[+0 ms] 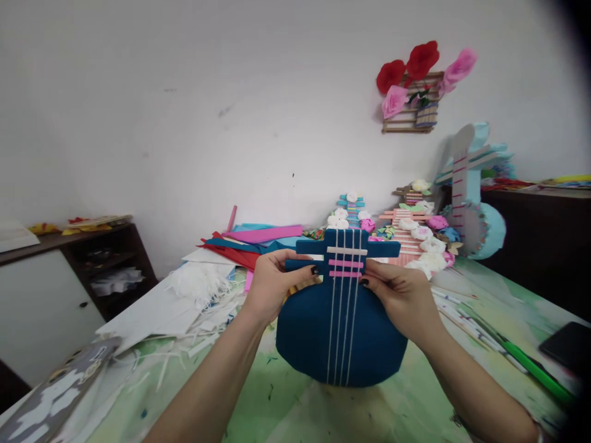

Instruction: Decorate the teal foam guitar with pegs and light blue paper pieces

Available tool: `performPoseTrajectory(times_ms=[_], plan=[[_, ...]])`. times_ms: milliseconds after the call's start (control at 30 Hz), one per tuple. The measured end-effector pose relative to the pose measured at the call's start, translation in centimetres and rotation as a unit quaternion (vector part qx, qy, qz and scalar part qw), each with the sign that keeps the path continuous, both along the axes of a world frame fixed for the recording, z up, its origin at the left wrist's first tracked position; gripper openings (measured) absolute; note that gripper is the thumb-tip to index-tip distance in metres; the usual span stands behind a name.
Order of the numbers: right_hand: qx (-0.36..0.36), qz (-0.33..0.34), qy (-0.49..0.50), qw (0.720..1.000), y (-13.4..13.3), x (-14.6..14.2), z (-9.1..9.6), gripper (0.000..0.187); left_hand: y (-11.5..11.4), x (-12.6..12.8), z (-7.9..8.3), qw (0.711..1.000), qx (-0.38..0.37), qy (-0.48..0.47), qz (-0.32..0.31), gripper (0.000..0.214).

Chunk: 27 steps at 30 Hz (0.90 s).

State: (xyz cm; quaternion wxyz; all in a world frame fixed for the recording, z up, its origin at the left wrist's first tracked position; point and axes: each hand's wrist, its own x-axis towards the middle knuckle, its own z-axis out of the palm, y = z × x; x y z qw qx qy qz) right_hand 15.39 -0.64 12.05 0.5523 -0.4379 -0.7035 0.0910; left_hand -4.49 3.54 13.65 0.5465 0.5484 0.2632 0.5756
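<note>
A dark blue craft lute (305, 335) stands upright in front of me, its rounded body low over the table. White strings (339, 320) run down its front, crossing one white and two pink strips (346, 263) on the neck. Blue pegs (383, 248) stick out on both sides of the top. My left hand (272, 286) is closed on the left side, thumb pressed at the lower left peg. With fingers behind and thumb in front, my right hand (409, 295) pinches the right side where neck meets body. The fingers behind the lute are partly hidden.
Coloured paper (263, 234) and shredded white scraps (203, 283) lie left on the green table (258, 394). Flower-decked craft instruments (353, 212) stand behind. To the right are a pale blue instrument (492, 231), thin sticks, a green tool (530, 366) and a dark phone (567, 344).
</note>
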Motion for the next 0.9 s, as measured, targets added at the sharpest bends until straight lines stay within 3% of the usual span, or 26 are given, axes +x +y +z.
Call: performPoseTrajectory(times_ms=[900], plan=[[0.006,0.005,-0.01,1.0,-0.09,0.03,-0.02,0.029,-0.07,-0.35,0.09,1.0,0.023,0.011,-0.016,0.022]])
